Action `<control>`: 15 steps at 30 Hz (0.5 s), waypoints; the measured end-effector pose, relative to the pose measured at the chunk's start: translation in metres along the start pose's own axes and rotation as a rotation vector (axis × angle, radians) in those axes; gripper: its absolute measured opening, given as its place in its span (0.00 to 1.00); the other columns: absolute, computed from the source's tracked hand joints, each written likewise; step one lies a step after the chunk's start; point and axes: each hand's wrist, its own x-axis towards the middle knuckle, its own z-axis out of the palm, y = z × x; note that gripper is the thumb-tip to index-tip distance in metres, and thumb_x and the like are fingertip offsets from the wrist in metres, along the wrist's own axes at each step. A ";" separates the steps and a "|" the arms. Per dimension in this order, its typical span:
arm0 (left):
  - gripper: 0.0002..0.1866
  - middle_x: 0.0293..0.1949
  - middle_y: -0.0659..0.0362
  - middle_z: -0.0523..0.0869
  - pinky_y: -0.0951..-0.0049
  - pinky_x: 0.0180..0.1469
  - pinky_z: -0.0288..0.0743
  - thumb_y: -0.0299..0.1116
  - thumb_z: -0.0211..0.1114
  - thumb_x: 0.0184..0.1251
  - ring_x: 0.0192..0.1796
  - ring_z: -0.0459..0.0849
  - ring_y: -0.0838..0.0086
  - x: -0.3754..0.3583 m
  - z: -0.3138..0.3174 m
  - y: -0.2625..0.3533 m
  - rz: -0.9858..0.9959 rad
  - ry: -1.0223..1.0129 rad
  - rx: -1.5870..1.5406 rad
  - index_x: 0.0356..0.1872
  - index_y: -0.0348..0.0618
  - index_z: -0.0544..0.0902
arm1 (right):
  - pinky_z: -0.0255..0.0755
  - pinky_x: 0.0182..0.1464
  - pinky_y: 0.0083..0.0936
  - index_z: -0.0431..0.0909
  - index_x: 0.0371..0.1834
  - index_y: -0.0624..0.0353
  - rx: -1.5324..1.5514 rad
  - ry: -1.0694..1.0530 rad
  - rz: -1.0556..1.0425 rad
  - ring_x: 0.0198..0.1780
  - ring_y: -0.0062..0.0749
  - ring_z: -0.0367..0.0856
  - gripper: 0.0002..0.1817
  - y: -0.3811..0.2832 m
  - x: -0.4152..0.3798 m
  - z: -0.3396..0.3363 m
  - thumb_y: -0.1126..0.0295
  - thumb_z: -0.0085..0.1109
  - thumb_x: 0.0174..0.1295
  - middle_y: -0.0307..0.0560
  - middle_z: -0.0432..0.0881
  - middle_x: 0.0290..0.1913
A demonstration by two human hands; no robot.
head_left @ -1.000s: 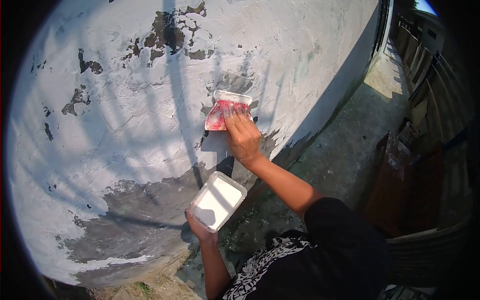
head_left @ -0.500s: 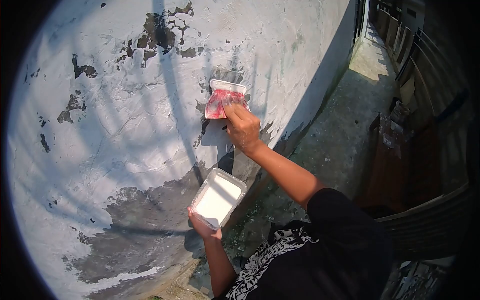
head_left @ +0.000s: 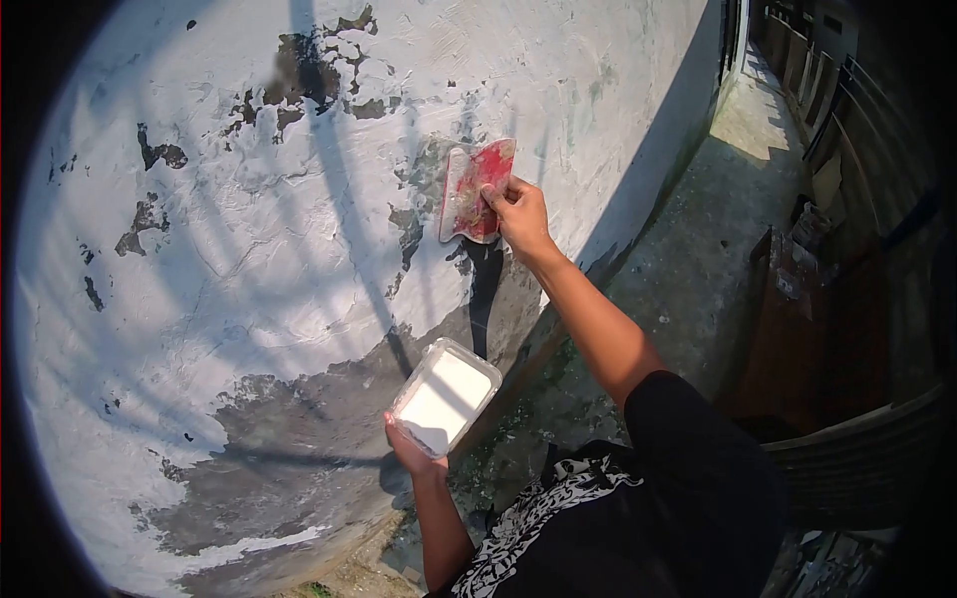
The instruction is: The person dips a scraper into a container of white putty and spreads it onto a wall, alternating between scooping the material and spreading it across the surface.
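Observation:
My right hand (head_left: 520,213) pinches a red, white-smeared flat scraper (head_left: 482,194) between thumb and fingers. The scraper is turned with its pale edge to the left, close against the wall (head_left: 249,209); whether it touches cannot be made out. Lower down, my left hand (head_left: 417,453) holds a clear rectangular tub (head_left: 446,397) by its lower left side, with smooth white paste in it. White coating covers much of the wall, with dark bare patches around the scraper and a large grey area below.
A concrete path (head_left: 698,229) runs along the wall to the upper right. On the right stand a reddish-brown wooden piece (head_left: 773,339) and a dark fence (head_left: 847,130). Corrugated sheet (head_left: 847,453) lies at the lower right.
The scraper has turned from an upward-facing edge to a left-facing one, and my right hand has moved slightly right. The tub sits slightly further right in view.

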 end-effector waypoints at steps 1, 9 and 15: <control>0.34 0.64 0.53 0.79 0.59 0.69 0.67 0.59 0.43 0.82 0.66 0.76 0.60 0.002 0.002 -0.001 -0.002 -0.023 -0.007 0.68 0.38 0.72 | 0.76 0.46 0.22 0.84 0.48 0.68 0.083 0.013 -0.002 0.41 0.21 0.83 0.11 0.006 -0.002 -0.001 0.70 0.66 0.71 0.44 0.89 0.40; 0.33 0.64 0.55 0.78 0.56 0.71 0.65 0.61 0.48 0.79 0.66 0.75 0.62 0.007 0.001 -0.012 -0.012 -0.054 0.065 0.68 0.43 0.73 | 0.76 0.46 0.20 0.84 0.47 0.67 -0.273 0.111 -0.098 0.39 0.17 0.80 0.10 0.011 -0.024 -0.057 0.71 0.65 0.71 0.38 0.87 0.39; 0.32 0.60 0.55 0.81 0.60 0.68 0.69 0.60 0.47 0.80 0.63 0.79 0.61 0.004 0.021 -0.023 -0.050 -0.022 0.013 0.65 0.41 0.76 | 0.79 0.46 0.26 0.87 0.50 0.62 -0.462 0.226 -0.471 0.42 0.33 0.88 0.11 -0.056 -0.032 -0.026 0.76 0.64 0.66 0.46 0.91 0.43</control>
